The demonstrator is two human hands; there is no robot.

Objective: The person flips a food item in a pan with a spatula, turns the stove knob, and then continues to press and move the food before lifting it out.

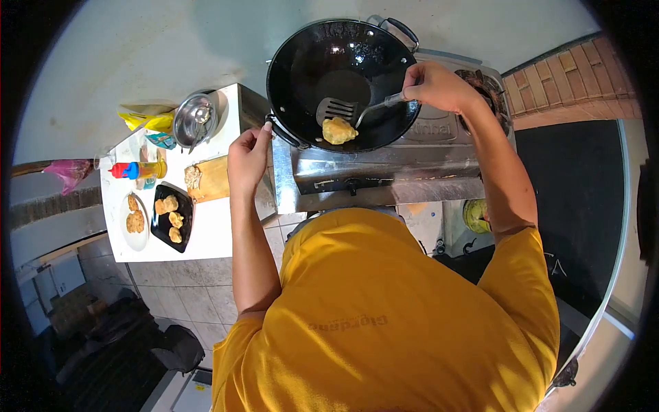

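A large black wok (343, 82) with an oily sheen sits on the stove. My left hand (248, 156) is closed on the wok's left loop handle (285, 132), with the thumb on top. My right hand (438, 86) grips the handle of a slotted spatula (338, 108), whose head is inside the wok. A golden, battered fried piece (339, 130) lies against the spatula's head, close to the wok's near wall. Whether it rests on the spatula or on the wok is not clear.
On the white table (213, 240) at left stand a black square plate (162, 223) with several fried pieces, a white oval plate (142, 237), a cutting board (213, 180), sauce bottles (141, 169) and a metal bowl (195, 118). Another burner (484, 103) is at right.
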